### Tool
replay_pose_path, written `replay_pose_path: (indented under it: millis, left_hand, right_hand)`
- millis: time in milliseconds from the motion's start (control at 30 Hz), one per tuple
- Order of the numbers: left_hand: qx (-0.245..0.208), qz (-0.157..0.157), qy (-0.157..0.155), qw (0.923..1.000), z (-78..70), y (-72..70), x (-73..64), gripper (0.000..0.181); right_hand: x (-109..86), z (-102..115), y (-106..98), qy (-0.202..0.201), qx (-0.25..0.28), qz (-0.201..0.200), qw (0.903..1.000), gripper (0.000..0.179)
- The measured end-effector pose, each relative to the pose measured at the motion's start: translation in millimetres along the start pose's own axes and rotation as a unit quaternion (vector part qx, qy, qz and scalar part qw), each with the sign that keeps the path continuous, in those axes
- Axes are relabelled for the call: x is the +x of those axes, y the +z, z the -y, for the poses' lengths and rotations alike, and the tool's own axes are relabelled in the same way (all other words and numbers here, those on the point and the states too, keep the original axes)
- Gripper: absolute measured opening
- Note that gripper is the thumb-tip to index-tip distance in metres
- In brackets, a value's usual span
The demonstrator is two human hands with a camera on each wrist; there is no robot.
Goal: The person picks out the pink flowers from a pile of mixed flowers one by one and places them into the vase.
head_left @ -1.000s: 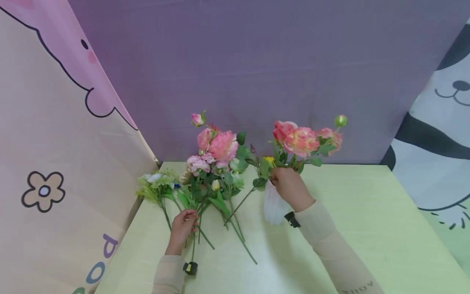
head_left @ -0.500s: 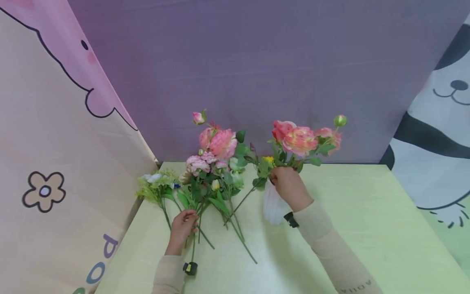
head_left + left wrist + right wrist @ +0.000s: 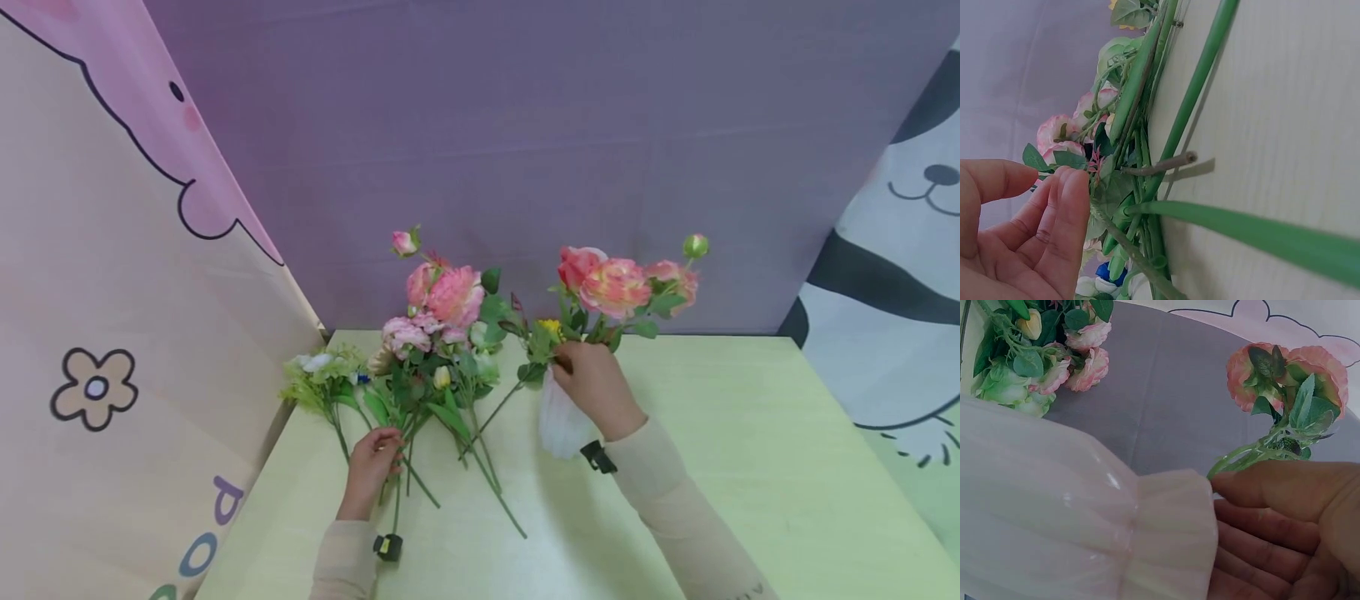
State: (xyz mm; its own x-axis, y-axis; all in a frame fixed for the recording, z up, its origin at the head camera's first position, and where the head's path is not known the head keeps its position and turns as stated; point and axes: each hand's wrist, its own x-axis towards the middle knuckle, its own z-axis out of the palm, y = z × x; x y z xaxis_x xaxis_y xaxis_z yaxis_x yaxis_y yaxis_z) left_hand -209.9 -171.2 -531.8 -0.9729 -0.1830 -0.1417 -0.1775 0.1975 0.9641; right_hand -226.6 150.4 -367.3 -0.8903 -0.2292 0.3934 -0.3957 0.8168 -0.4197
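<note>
A white ruffled vase (image 3: 564, 421) stands on the table, with coral-pink artificial flowers (image 3: 615, 287) rising from its mouth. At the vase's rim my right hand (image 3: 596, 387) pinches the flower stem (image 3: 1235, 459); the rim hides its fingertips in the right wrist view. My left hand (image 3: 371, 467) is beside the lower stems of a pile of artificial flowers (image 3: 453, 300). Seen from the left wrist, that hand's thumb and fingers are apart and loosely bent, with nothing visible between them. Green stems (image 3: 1194, 87) lie just beyond its fingertips.
White flowers with light green leaves (image 3: 318, 371) lie at the table's left edge. Several loose stems (image 3: 487, 492) point toward the front of the pale table (image 3: 750, 467). A purple backdrop (image 3: 525, 150) stands behind, with printed panels on either side.
</note>
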Motion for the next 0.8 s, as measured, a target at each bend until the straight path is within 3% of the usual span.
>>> replay_pose_path:
  millis: [200,533,800]
  left_hand:
    - [0.007,-0.004,-0.003,1.0000,3.8,-0.5,0.4,0.024]
    - [0.024,-0.009,0.001,0.9997,6.4,-2.0,2.8,0.025]
    - [0.030,-0.007,-0.001,0.9995,8.8,-1.0,3.9,0.025]
  right_hand:
    - [-0.7,4.2,5.6,-0.021,0.026,-0.043,0.9985,0.016]
    - [-1.3,0.8,13.6,-0.056,0.016,-0.111,0.9922,0.003]
    - [-6.3,-4.4,16.1,-0.043,0.007,-0.130,0.9905,0.008]
